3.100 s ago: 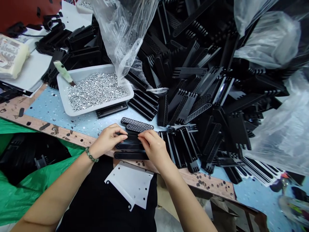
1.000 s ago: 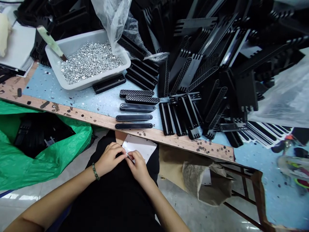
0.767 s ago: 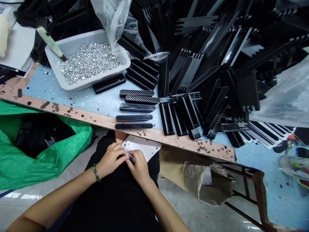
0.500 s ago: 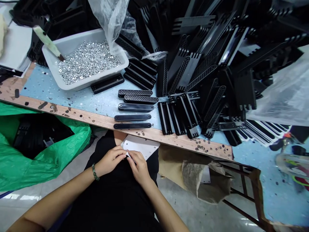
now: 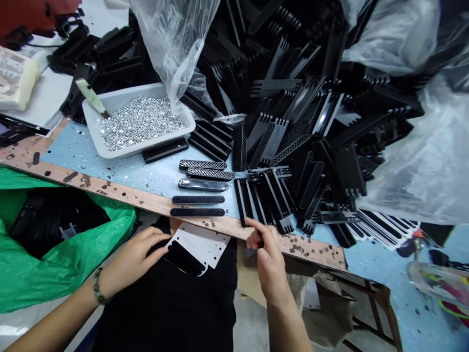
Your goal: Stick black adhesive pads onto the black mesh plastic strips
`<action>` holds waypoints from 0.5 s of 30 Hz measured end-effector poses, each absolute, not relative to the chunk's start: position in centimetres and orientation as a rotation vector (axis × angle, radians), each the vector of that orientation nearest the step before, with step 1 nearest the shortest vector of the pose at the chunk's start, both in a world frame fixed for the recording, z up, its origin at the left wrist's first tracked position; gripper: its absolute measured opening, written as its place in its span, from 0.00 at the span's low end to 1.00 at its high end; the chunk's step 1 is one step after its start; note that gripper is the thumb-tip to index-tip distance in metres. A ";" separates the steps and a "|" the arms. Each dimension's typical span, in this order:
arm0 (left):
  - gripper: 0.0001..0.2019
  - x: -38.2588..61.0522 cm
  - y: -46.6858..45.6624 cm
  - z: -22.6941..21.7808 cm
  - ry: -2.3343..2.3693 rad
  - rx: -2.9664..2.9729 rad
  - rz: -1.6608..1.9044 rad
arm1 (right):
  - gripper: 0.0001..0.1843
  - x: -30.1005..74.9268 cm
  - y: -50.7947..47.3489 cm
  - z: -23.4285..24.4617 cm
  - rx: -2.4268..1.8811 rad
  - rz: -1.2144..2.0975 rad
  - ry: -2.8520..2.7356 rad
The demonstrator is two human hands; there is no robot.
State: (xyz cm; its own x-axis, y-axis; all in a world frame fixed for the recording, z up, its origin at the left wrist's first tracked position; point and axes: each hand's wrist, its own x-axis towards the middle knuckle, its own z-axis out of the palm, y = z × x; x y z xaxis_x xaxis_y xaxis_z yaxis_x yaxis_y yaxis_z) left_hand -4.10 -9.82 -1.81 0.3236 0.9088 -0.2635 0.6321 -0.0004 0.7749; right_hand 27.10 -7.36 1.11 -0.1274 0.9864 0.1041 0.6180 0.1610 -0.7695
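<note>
My left hand (image 5: 134, 254) lies on my lap and pinches the left corner of a white backing sheet (image 5: 203, 244) that has punched holes and long slots. My right hand (image 5: 266, 254) is lifted to the table's front edge (image 5: 315, 247), its fingers curled in a pinch on something small and dark that I cannot make out. Its fingertips are just below a comb of joined black plastic strips (image 5: 256, 205). To the left of that hand, several separate black strips (image 5: 198, 212) lie in a row on the blue tabletop, the far ones mesh-patterned (image 5: 202, 165).
A white tray (image 5: 110, 152) of small silver nuts (image 5: 141, 120) stands at the back left with a tool handle (image 5: 91, 97) in it. A big heap of black plastic parts (image 5: 315, 117) fills the right. Clear plastic bags (image 5: 421, 161) hang over it. A green bag (image 5: 73, 254) holds more black parts.
Both hands were pinching the white sheet on my lap. Now my right hand has left it and risen to the table edge, while my left hand stays on the sheet. The view has tilted up.
</note>
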 end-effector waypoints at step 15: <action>0.18 -0.5 7.3 -1.6 1.388 1.463 0.694 | 0.11 20.4 8.2 0.9 -1.183 0.692 -2.308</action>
